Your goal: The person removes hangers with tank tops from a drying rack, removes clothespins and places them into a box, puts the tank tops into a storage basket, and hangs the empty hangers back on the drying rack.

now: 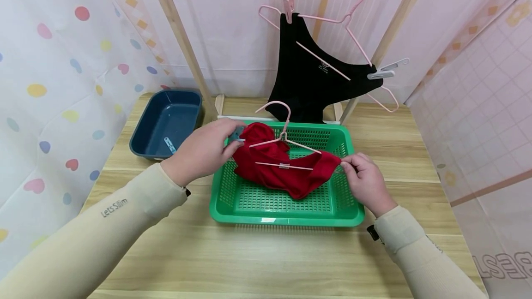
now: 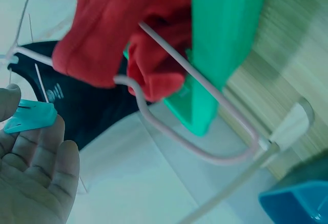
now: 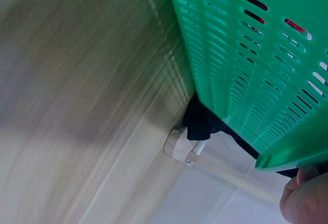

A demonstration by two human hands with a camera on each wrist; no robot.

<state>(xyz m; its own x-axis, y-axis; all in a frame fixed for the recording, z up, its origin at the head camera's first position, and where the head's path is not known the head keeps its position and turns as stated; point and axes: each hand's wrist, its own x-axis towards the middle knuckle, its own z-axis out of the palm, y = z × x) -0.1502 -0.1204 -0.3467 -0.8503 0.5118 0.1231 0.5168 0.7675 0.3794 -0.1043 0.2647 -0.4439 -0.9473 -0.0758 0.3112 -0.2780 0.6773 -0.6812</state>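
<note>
- The wooden table [image 1: 232,262] is nearest, and the two forearms in beige sleeves [image 1: 137,211] reach over it from both sides.
- The right hand [image 1: 367,181] has its thumb and fingers closed together, pinching the right end of the red garment [image 1: 287,181].
- The left hand [image 1: 203,149] pinches a blue clothespin [image 1: 236,136] between thumb and fingers, near the garment's left part; whether the clothespin touches the cloth, I cannot tell.
- The green basket [image 1: 287,221], with many small holes, stands on the table, and the red garment is above and partly inside it.
- A pink hanger [image 1: 284,135] carries this garment, with its hook pointing up and its lower bar crossing the cloth.
- To the left, a dark blue basin [image 1: 166,112] contains a light blue clip [image 1: 170,145].
- Behind the basket is a rack [image 1: 177,22] with wooden posts and a white bar.
- From this bar a second pink hanger [image 1: 324,19] hangs, tilted, with a black garment [image 1: 307,86] fastened by a pink clip [image 1: 288,9] and a grey clip [image 1: 380,74].
</note>
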